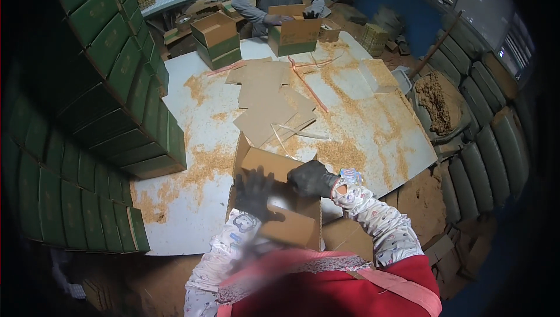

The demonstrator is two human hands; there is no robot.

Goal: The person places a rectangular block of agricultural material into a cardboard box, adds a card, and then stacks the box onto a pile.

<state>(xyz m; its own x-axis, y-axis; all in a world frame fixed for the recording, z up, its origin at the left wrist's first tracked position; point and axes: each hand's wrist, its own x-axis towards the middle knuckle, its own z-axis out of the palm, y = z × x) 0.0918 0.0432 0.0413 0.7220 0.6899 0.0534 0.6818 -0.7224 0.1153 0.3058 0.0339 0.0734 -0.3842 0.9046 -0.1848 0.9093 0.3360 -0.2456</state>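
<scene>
Directly in front of me stands an open cardboard box [290, 229], its brown inside facing up and its flaps raised. My left hand [255, 193], in a dark glove, lies over the left part of the box with its fingers spread. At the box's far right side is my right hand [312, 179], also gloved in black. Its fingers are curled into a closed grip by the box wall; what they hold, if anything, is hidden. Beyond the box, several flat cardboard sheets [259, 92] overlap on the white table [210, 121].
Tall stacks of green boxes [111, 43] rise on the left. Across the table a co-worker's hands touch another open box [297, 37], beside stacked green-and-brown boxes [216, 37]. Brown crumbs [344, 156] and a pink strap [309, 88] lie about. Dark filled sacks [478, 153] line the right.
</scene>
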